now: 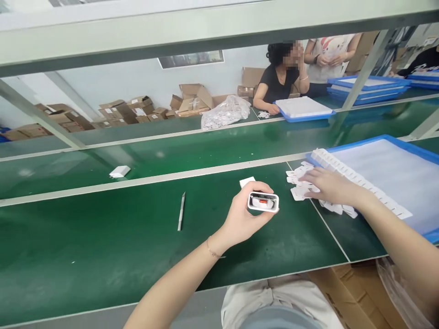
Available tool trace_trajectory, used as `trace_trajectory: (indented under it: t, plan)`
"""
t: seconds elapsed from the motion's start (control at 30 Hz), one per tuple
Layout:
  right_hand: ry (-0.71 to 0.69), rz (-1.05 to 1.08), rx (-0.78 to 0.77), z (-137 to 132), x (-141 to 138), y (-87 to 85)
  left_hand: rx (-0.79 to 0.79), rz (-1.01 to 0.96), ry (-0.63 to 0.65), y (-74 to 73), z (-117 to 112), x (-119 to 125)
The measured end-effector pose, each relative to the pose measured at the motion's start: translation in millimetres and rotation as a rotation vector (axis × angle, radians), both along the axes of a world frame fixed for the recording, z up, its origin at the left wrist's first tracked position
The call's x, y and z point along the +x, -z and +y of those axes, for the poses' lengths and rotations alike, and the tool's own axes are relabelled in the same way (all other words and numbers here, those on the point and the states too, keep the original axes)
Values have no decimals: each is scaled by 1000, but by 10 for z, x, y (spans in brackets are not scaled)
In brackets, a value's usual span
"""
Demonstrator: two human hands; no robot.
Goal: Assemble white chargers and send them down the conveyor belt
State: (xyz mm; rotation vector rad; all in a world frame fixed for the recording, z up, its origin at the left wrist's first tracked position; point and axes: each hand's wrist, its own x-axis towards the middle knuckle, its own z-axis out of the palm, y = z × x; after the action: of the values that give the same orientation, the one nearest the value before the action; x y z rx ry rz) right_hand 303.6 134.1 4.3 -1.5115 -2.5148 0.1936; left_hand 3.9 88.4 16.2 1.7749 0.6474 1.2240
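My left hand [242, 212] is wrapped round a white plastic housing [263, 209], a hollow, flat-sided shell whose open end faces me. Inside it, white parts and a small orange-red piece show. Just behind that hand lies another white piece [247, 181], partly covered by my fingers. On the right, my right hand [331, 185] reaches over a pile of small flat white plastic pieces [299, 193], with its fingers and thumb apart and touching the pile. Whether a piece lies under the fingertips is hidden.
A blue tray [384, 137] with a white liner and a row of white pieces stands at right. A craft knife [181, 212] lies left of my left hand. Beyond the ledge sits a white block [120, 172]. Across the bench, a person [279, 87] sits by another tray [305, 118].
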Motion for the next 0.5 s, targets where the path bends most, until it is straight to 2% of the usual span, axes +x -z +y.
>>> trace_trajectory:
  t: [0.1, 0.2, 0.33, 0.5]
  plan:
    - [36, 8, -24, 32, 228, 328, 157, 38, 8, -24, -94, -40]
    - [27, 64, -19, 28, 253, 435, 247, 47, -10, -47, -150, -49]
    - [33, 150, 24, 15, 221, 377, 292, 47, -45, -43, -191, -64]
    - [83, 317, 142, -110, 47, 191, 321, 50, -88, 38, -198, -115]
